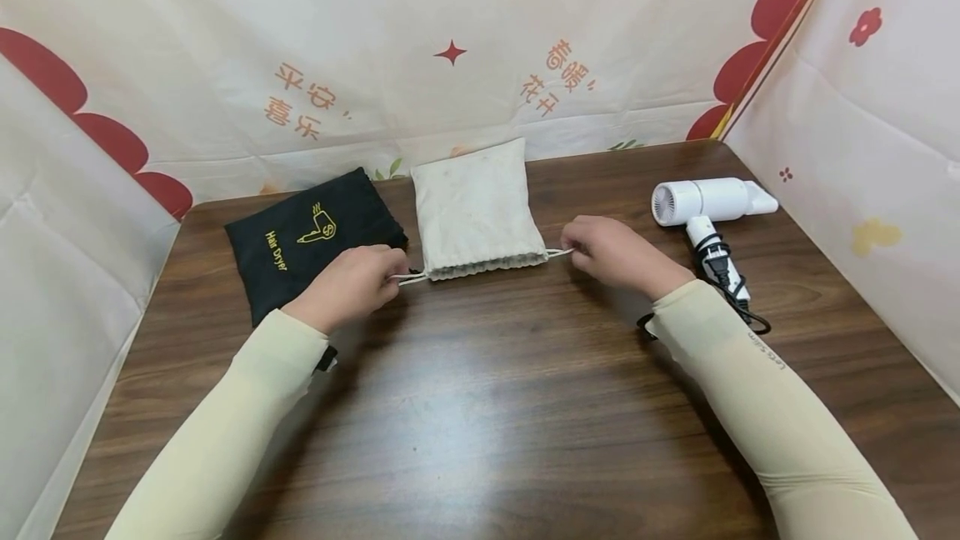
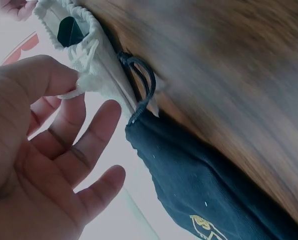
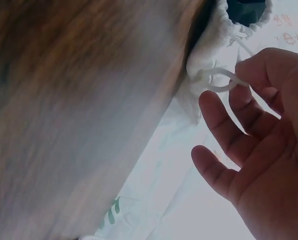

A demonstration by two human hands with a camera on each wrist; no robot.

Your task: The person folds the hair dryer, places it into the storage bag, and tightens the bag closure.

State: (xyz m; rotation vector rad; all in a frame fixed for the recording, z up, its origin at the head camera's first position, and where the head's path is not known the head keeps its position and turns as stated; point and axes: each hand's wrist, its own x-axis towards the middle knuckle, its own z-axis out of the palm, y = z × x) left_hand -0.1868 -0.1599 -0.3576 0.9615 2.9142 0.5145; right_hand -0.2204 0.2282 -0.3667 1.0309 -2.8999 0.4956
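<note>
White drawstring pouch: it lies flat on the counter [image 1: 465,407] between the hands, far end near the cloth backdrop [image 1: 450,98]; its puckered mouth faces the person, probably so both cords are within easy reach [image 1: 480,211].
Left cord: the left hand [image 1: 356,286] pinches this cord [image 1: 411,278] between thumb and forefinger, the other fingers loose, seemingly because so thin a loop needs only fingertips.
Right cord: the right hand [image 1: 618,252] grips the opposite cord [image 1: 558,252] likewise; hands on either side should balance the tension and keep the pouch from sliding.
Pouch mouth: parted, as the wrist views show, with something dark [image 2: 71,31] inside that I cannot identify.
Black "Hair Dryer" pouch: it lies flat left of the white one, partly behind the left hand, apparently set aside [image 1: 307,219].
Hair dryer: white, at the counter's right, beyond the right hand; its power cord [image 1: 717,271] wraps the handle, presumably for tidiness [image 1: 708,198].
</note>
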